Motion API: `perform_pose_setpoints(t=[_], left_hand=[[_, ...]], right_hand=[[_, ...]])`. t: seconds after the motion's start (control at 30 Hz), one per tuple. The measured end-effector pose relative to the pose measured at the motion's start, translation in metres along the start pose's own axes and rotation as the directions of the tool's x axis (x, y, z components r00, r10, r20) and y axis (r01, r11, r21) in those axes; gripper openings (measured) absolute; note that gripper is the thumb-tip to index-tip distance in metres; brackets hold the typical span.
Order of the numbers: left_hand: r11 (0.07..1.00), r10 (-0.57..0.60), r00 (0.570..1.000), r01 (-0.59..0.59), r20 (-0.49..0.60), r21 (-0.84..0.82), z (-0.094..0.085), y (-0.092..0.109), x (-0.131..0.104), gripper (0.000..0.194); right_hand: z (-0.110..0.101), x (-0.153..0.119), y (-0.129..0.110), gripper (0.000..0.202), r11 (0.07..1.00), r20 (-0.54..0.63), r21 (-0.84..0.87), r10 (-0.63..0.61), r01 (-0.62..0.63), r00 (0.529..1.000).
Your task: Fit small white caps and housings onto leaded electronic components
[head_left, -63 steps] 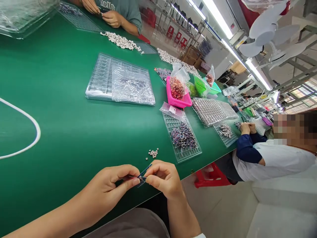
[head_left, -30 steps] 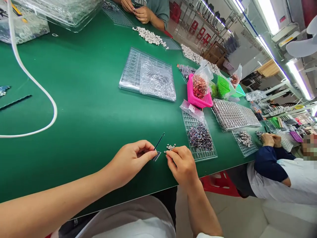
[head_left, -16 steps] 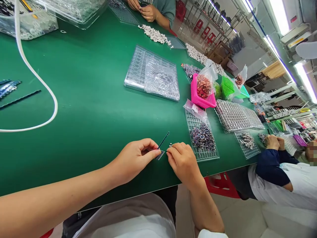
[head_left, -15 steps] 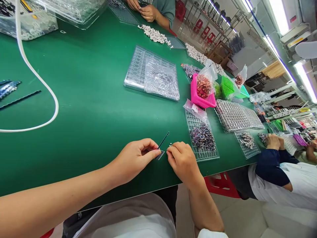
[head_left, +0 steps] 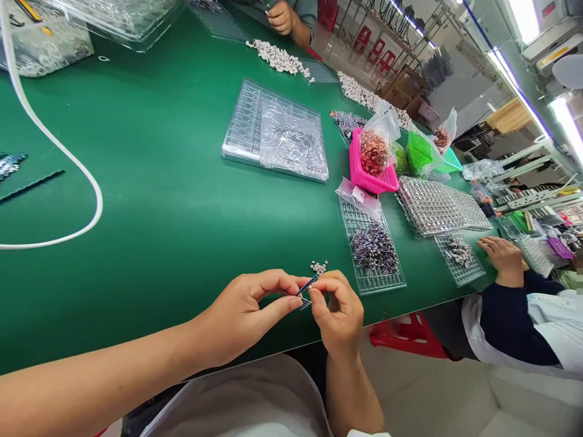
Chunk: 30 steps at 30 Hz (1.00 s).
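Note:
My left hand (head_left: 257, 312) is closed in a pinch on a thin dark-blue strip (head_left: 308, 285), which slants up and to the right from its fingertips. Fingers and thumb of my right hand (head_left: 339, 306) are pinched together at the strip's upper part. A tiny pale bit shows at their tips, too small to name. Just beyond the strip, a small heap of whitish pieces (head_left: 318, 267) lies on the table. Beneath the left fingertips sits the corner of a small gridded piece (head_left: 305, 303), mostly hidden. To the right is a clear gridded tray (head_left: 362, 218) bearing many dark parts with wire leads.
Stacked clear trays (head_left: 237, 130) with a plastic bag on top stand ahead. A pink basket (head_left: 364, 180) holds bagged reddish parts. A white cable (head_left: 86, 176) curves at left near blue strips (head_left: 11, 164). Co-workers' hands (head_left: 503, 258) are at the right and far side.
My right hand has come from the whitish pieces to the strip, and its fingers now meet the left ones there. The heap shows more. The co-worker's hand at right has spread onto the table.

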State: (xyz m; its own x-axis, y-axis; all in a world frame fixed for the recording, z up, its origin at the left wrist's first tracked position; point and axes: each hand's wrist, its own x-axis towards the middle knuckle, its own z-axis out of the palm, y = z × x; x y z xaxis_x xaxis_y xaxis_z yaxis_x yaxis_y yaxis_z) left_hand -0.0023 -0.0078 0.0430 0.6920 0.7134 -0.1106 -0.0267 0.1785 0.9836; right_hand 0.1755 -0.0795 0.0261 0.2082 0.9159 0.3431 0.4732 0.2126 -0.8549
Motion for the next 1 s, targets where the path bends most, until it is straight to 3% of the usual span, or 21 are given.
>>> perform_pose_setpoints(t=[0.33,0.63,1.0], left_hand=[[0.997,-0.016,1.000,0.014,-0.017,-0.082,0.0037,-0.0020,-0.0015,0.010],[0.992,-0.024,0.998,0.016,-0.060,-0.125,0.0052,0.0008,0.0010,0.008],[0.990,-0.051,0.997,0.042,-0.059,-0.138,0.0053,0.0025,0.0010,0.010]], right_hand=[[0.0070,-0.0031,0.0051,0.016,0.969,-0.125,-0.213,-0.158,0.129,0.980],[0.0098,-0.0055,0.0042,0.021,0.865,-0.129,-0.433,-0.337,0.253,0.933],[0.0104,-0.0065,0.0061,0.020,0.832,-0.107,-0.482,-0.365,0.273,0.925]])
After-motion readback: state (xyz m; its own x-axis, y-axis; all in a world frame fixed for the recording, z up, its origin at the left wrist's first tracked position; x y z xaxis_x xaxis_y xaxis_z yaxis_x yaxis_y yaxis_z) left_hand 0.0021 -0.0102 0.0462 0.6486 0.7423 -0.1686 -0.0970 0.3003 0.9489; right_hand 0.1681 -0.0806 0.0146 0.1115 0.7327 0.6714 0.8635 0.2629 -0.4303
